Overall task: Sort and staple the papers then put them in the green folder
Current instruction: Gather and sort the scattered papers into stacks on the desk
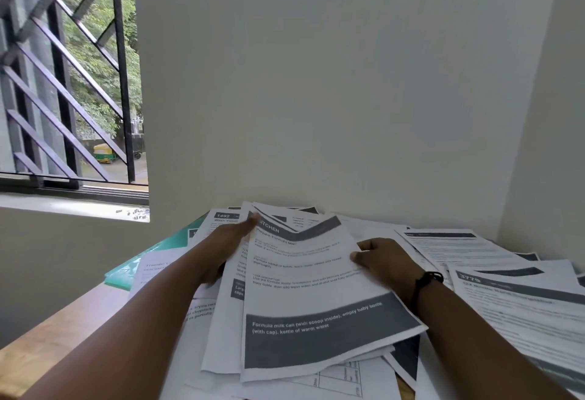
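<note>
A small bundle of printed papers [316, 304] with dark header and footer bands is lifted a little above the paper-strewn table, the top sheet headed "KITCHEN". My left hand [228, 241] grips the bundle's left edge, fingers partly under it. My right hand [383, 260] pinches its right edge, thumb on top; a black band circles that wrist. The green folder [164, 247] lies at the left, mostly buried under loose sheets. No stapler is in sight.
Loose printed sheets [506, 289] cover the wooden table [57, 336], piled to the right up to the corner of the white walls. A barred window [69, 83] opens at the left above a sill.
</note>
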A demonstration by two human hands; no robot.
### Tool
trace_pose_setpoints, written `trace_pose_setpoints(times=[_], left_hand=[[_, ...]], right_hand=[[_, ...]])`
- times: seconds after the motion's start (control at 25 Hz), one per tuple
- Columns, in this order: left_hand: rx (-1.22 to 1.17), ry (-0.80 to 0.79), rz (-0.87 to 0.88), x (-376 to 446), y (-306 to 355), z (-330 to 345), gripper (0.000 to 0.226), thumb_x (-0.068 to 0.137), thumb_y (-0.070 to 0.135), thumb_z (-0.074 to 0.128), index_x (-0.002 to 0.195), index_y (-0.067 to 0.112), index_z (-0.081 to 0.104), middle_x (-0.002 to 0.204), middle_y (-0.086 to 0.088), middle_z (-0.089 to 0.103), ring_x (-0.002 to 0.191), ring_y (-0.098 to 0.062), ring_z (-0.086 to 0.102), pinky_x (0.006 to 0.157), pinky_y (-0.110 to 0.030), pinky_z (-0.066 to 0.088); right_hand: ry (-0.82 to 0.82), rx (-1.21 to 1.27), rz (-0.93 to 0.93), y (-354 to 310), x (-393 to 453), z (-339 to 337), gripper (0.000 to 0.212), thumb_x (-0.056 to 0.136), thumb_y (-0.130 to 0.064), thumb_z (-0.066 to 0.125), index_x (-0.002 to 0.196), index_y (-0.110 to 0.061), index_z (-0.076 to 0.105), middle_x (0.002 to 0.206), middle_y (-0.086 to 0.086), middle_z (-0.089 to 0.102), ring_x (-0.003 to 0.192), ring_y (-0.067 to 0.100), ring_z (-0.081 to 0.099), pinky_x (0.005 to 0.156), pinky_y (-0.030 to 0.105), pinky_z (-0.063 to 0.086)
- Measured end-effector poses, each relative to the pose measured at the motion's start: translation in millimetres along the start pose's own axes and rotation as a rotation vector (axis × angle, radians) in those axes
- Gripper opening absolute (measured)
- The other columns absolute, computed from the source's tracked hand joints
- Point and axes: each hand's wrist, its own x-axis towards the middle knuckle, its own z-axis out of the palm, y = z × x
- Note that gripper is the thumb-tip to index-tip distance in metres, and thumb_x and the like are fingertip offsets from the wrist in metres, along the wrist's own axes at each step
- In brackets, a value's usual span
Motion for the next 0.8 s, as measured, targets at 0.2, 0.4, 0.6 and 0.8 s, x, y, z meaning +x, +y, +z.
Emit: trace_pose_setpoints(times=[0.2,0.4,0.6,0.8], left_hand=[[0.065,0.087,0.122,4,1,3,0.023,0.094,0.009,0.059,0.117,0.010,0.060,0.092,-0.009,0.074,0.071,-0.024,0.074,0.055,-0.032,0.058],[-0.273,0.004,0.085,7,6,-1,0.024,0.100,0.022,0.050,0.122,0.014,0.056,0.106,-0.015,0.072,0.093,-0.037,0.070,0.075,-0.050,0.059],[-0.239,-0.098,0.081,5,1,3,0.026,0.101,0.028,0.047,0.116,0.011,0.060,0.108,-0.015,0.072,0.097,-0.036,0.069,0.078,-0.046,0.059],[0.584,0.520,0.279,25,-16,-13,0.021,0.097,0.040,0.049,0.099,0.023,0.062,0.107,-0.007,0.068,0.095,-0.025,0.061,0.088,-0.038,0.050]], right_hand=[[0.019,0.155,-0.025,-4,-3,10,0.014,0.087,-0.024,0.067,0.085,-0.010,0.064,0.082,0.006,0.068,0.067,0.016,0.060,0.061,0.023,0.045],[-0.154,0.297,0.023,-5,-8,1,0.040,0.080,-0.043,0.072,0.095,-0.007,0.060,0.089,0.011,0.067,0.073,0.022,0.067,0.068,0.032,0.054],[-0.247,0.499,0.113,-5,-5,-9,0.024,0.090,-0.007,0.060,0.110,0.007,0.063,0.106,0.022,0.070,0.095,0.038,0.068,0.088,0.047,0.054],[-0.081,-0.205,0.114,8,1,-18,0.023,0.093,-0.008,0.053,0.112,0.005,0.058,0.118,0.029,0.059,0.081,0.023,0.051,0.055,0.023,0.041]])
